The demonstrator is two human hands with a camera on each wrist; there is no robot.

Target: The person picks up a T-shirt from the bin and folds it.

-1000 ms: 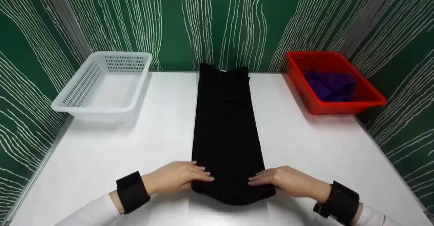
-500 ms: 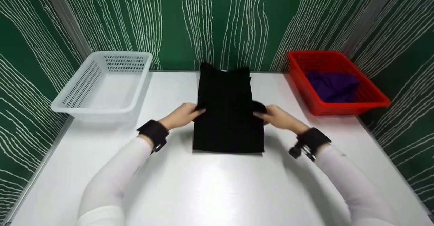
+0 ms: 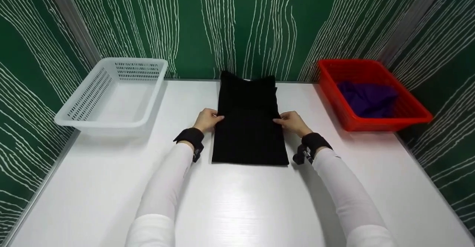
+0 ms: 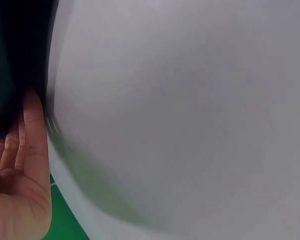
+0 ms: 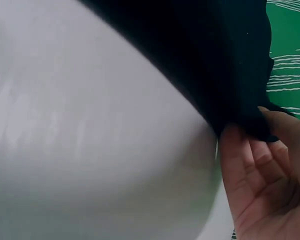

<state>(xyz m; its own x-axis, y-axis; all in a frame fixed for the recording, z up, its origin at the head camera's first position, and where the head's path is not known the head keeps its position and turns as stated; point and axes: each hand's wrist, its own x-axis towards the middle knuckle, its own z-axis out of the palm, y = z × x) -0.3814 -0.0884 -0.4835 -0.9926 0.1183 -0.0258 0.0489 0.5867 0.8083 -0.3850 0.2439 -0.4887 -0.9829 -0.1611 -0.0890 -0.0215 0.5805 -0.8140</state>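
A black shirt (image 3: pixel 250 139), folded into a narrow panel, lies in the middle of the white table with its dipped, neckline-like end against the back wall. My left hand (image 3: pixel 207 120) pinches its left edge about halfway up, thumb on top. On the opposite edge, my right hand (image 3: pixel 292 122) pinches the cloth in the same way. In the left wrist view, the fingers (image 4: pixel 34 125) lie beneath the dark cloth (image 4: pixel 20 55). The right wrist view has the shirt (image 5: pixel 205 60) held between the thumb and the fingers (image 5: pixel 235 165) under it.
At the back left stands a white perforated basket (image 3: pixel 100 124). A red basket (image 3: pixel 374 124) with purple cloth (image 3: pixel 371 98) inside is at the back right. Green walls with white lines (image 3: pixel 193 32) enclose the white table (image 3: pixel 230 202) on its back and sides.
The shirt's near end has been folded up and away, shortening the panel. Both hands have moved forward from the near end to the side edges, where they now pinch the cloth.
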